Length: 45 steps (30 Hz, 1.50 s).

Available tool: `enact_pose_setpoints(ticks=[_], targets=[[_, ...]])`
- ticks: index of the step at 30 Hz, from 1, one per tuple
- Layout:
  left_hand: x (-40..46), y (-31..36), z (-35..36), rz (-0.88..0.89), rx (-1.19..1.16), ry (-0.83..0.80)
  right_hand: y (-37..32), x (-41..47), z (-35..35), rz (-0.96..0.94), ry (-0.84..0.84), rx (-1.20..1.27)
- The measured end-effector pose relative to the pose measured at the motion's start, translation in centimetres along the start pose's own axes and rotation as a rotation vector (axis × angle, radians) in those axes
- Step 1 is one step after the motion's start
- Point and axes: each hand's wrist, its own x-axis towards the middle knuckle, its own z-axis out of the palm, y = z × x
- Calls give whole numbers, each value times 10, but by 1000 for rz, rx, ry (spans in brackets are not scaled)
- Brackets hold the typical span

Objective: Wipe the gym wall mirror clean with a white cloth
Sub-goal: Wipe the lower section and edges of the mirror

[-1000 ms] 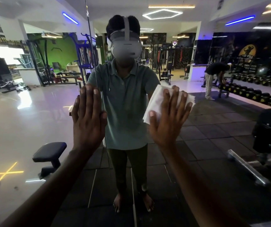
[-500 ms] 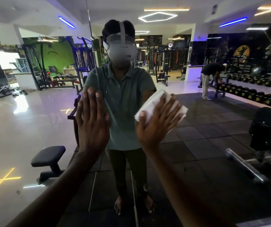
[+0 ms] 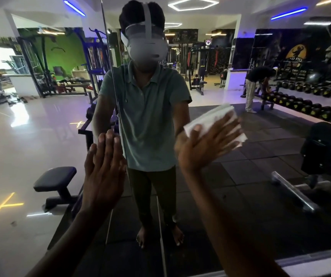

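Our right hand (image 3: 206, 144), fingers spread, presses the white cloth (image 3: 214, 121) flat on the mirror (image 3: 260, 166) — long axis tilted up-right; left hand (image 3: 104, 168), fingers together, braces just left.

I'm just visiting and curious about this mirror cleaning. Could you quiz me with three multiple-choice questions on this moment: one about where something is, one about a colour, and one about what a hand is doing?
1. Where is the cloth?
A. Lying on the floor
B. Under the right hand, against the mirror
C. Draped over the bench

2. What colour is the cloth?
A. White
B. Blue
C. Green

3. How is the left hand placed?
A. Clenched in a fist
B. Gripping a spray bottle
C. Flat on the mirror, fingers straight

Answers:
1. B: the folded cloth sits beneath the right hand's spread fingers on the glass.
2. A: it shows plainly white against the dark reflection.
3. C: its palm is pressed to the glass beside the mirror seam, and it holds nothing.
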Motion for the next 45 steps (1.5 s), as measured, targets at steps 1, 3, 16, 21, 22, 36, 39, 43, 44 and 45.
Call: enact_pose_setpoints(ticks=[1, 3, 16, 21, 22, 36, 39, 43, 44, 45], targets=[[0, 2, 1, -15, -6, 6, -18, -19, 2, -26, -37, 13], [0, 3, 3, -43, -1, 12, -31, -68, 1, -364, -250, 20], [0, 16, 16, -147, 27, 30, 26, -17, -8, -387, -210, -19], [1, 35, 28, -291, -3, 76, 37, -54, -10, -1098, -483, 28], [0, 36, 28, -293, -10, 83, 43, -41, -12, -1129, -485, 35], [-3, 38, 34, -294, 24, 120, 12, -62, -11, -886, -475, 87], [-6, 34, 32, -271, 31, 88, 48, -29, -13, -1025, -450, 68], [-12, 31, 28, -244, 28, 65, 128, 14, -25, -870, -337, -24], [-11, 31, 28, -239, 19, 66, 138, 15, -29, -820, -327, -43], [-11, 32, 29, -244, 10, 69, 137, 12, -29, -756, -319, -52]])
